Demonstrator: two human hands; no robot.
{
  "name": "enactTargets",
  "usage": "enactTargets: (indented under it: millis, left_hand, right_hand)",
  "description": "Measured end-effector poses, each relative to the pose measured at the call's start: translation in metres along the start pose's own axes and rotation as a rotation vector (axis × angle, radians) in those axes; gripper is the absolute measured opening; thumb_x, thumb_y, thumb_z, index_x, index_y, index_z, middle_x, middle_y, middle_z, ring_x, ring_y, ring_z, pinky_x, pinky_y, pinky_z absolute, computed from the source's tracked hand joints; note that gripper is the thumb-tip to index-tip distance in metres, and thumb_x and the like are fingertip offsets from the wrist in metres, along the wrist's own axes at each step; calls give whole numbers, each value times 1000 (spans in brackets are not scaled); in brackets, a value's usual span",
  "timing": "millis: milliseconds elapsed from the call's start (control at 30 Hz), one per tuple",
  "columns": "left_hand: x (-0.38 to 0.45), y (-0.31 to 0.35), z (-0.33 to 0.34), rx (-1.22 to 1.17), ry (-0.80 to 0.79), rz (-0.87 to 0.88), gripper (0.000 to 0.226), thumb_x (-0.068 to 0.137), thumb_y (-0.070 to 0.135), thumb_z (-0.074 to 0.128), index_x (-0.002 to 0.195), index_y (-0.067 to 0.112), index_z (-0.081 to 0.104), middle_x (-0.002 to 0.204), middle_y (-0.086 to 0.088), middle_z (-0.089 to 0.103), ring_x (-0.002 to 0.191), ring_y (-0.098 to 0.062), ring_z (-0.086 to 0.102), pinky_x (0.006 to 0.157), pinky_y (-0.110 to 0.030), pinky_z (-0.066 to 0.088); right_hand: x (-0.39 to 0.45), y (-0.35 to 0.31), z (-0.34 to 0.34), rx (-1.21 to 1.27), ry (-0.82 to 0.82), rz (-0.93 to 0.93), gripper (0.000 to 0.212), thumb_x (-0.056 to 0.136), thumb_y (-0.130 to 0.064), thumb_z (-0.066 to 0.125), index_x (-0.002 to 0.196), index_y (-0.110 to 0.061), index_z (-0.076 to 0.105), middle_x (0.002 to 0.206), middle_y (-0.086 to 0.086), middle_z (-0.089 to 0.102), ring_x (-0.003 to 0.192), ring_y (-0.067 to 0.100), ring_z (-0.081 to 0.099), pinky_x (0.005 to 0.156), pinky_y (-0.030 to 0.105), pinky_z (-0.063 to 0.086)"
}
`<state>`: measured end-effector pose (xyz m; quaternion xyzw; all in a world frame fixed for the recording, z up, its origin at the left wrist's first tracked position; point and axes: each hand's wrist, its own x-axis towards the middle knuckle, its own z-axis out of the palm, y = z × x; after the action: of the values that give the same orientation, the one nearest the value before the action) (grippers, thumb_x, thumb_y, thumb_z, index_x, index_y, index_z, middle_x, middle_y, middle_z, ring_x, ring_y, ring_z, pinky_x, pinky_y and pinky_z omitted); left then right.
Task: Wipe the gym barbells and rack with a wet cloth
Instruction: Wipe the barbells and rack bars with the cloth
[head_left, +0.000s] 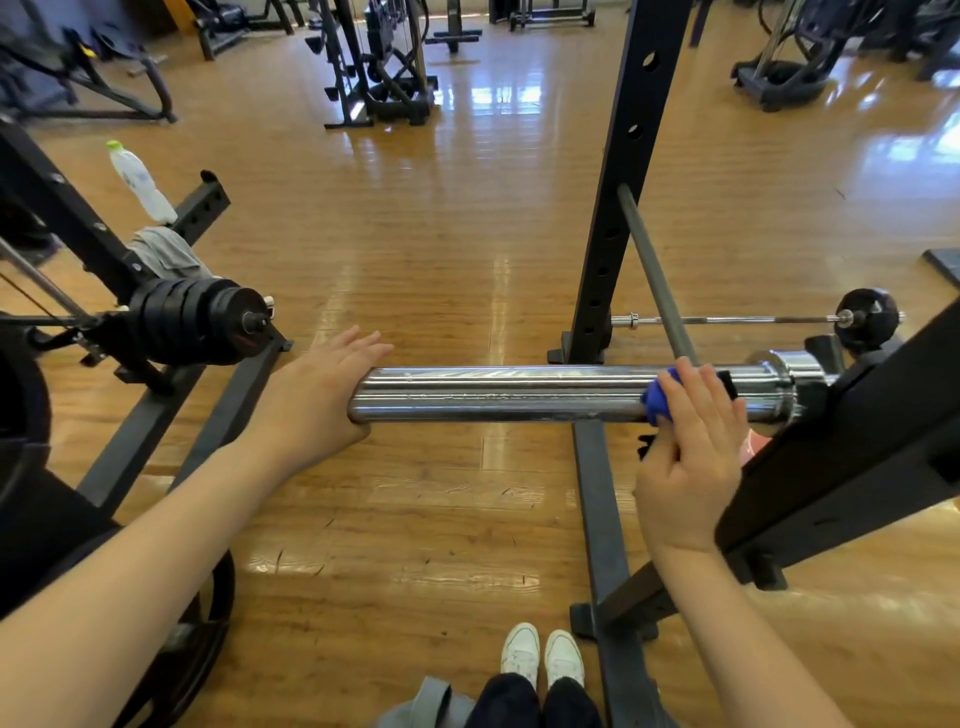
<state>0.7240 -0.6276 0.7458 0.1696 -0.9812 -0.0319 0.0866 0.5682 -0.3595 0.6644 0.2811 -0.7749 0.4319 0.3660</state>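
Head view, looking down past your arms to the wooden floor (415, 249).

Item: barbell sleeve (509, 393), chromed, lying level across the middle of the view, its free end at the left and its collar (784, 382) at the right, where it meets the dark rack beam (857, 441).

Item: your left hand (317, 395), cupped over the free end of the sleeve. The fingers lie fairly straight and together, reaching past the end cap; the palm presses against the end. No curl round the metal shows.

Item: your right hand (691, 441), laid over the sleeve near the collar, fingers bent over a blue cloth (658, 396) and holding it against the chrome. Only a bunched corner of the cloth shows beside the fingers.

Item: rack upright (623, 182), black, with a row of holes, standing on the floor behind the sleeve. A thin grey bar (657, 275) leans from it down toward your right hand.

Item: second barbell (727, 319), thin, lying low behind the upright with a black plate (866, 317) at its right end.

Item: stack of black plates (192, 325) on another bar at the left, well apart from the sleeve. Above it, a grey towel (166, 254) and a white bottle with a green cap (140, 182) rest on the rack frame.

Item: your white shoes (543, 657), at the bottom edge beside the rack's floor rail (597, 519).
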Motion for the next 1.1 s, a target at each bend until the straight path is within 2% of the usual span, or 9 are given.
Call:
enactTargets:
  millis: [67,233,300,467,567,667,800,967,1100]
  left_hand:
    - [-1,0,-1,-1,2,-6,81,68,12,79,140,18,43,146,1,41,140,-17,29,110,-34,28]
    - [-1,0,-2,-7,-5,-6,82,68,12,79,141,18,43,147,1,40,141,-16,27,111,-34,27]
    - [0,-1,-1,-4,-4,-3,82,68,12,79,141,18,43,147,1,40,141,-17,27,111,-35,27]
    - [0,-1,2,15,16,20,81,67,12,79,140,17,44,145,0,44,139,-18,30,110,-35,28]
    - [-1,-3,5,68,58,36,92,63,13,82,143,15,38,146,-6,42,139,-25,30,112,-38,18]
    - [-10,-4,12,199,167,41,110,54,15,87,145,10,26,150,-18,30,140,-36,24,112,-53,11]
    - [-30,-6,32,244,324,55,108,54,15,89,141,6,27,146,-21,30,144,-29,9,115,-48,0]
    - [-28,-6,41,186,358,-6,101,52,4,88,136,3,32,138,-26,43,134,-38,28,114,-50,16]
    - [-24,-5,38,163,345,-28,90,57,1,85,134,1,38,137,-24,47,130,-39,40,111,-50,23]
  right_hand:
    - [-5,-21,14,39,13,34,36,87,5,44,120,0,58,128,11,52,129,22,40,116,39,18]
    - [-4,0,5,9,-177,-328,34,96,1,41,128,-9,50,130,11,51,138,13,32,113,41,26]
    - [4,15,-8,-26,-160,-283,36,93,3,45,126,-6,54,129,14,53,133,19,38,114,41,25]
    - [8,-3,-2,-34,17,76,34,87,7,45,117,2,61,125,16,59,127,24,44,116,39,20]
    - [-2,-18,9,4,-58,-61,34,88,6,45,118,0,61,126,13,57,126,25,45,114,44,23]
    - [3,-4,0,-9,-171,-264,37,90,4,45,124,-5,56,128,13,55,126,23,44,113,41,25]
    - [9,9,-13,-23,-132,-161,36,87,6,47,121,-3,57,125,16,58,125,27,46,113,44,27]
    - [3,-31,13,10,56,178,32,88,5,47,115,-1,63,124,10,58,127,22,44,116,36,17]
    - [-1,-26,10,15,-100,-62,36,86,7,47,118,-1,61,127,10,55,127,24,44,115,40,21]
